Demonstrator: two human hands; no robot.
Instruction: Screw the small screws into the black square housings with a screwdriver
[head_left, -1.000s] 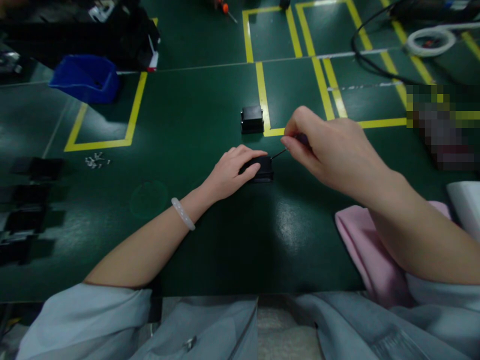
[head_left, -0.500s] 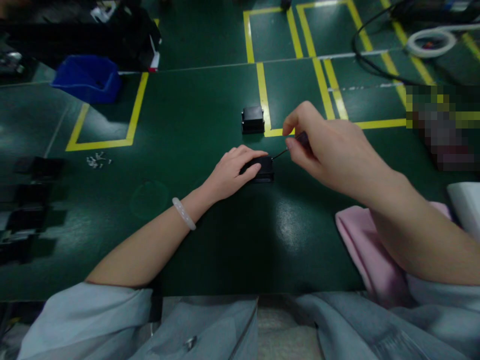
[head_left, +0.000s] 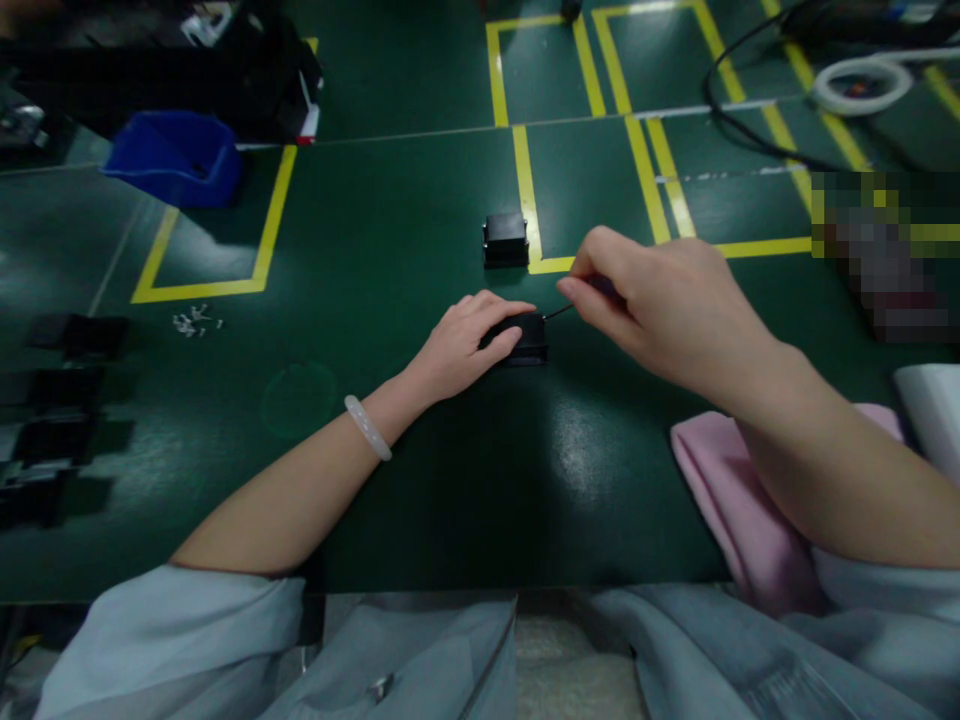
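Observation:
My left hand [head_left: 474, 340] grips a small black box [head_left: 532, 340] on the green table, thumb along its near side and fingers over the far side. My right hand [head_left: 645, 295] is closed around the handle of a screwdriver [head_left: 559, 312]; most of the handle is hidden in the fingers. The thin shaft slants down to the left, and its tip meets a screw at the box's right edge. Just beyond stands a second black box [head_left: 505, 240], upright, with bright screws at its sides.
Loose screws [head_left: 196, 320] lie to the left, below a blue bin [head_left: 176, 158]. Several black parts [head_left: 56, 420] sit at the left edge. A pink cloth [head_left: 720, 470] lies under my right forearm. A white cable coil [head_left: 862, 85] is at the back right.
My right hand's fingers have curled closer together around the screwdriver handle and shifted slightly left and down. My left hand and the box stay where they were.

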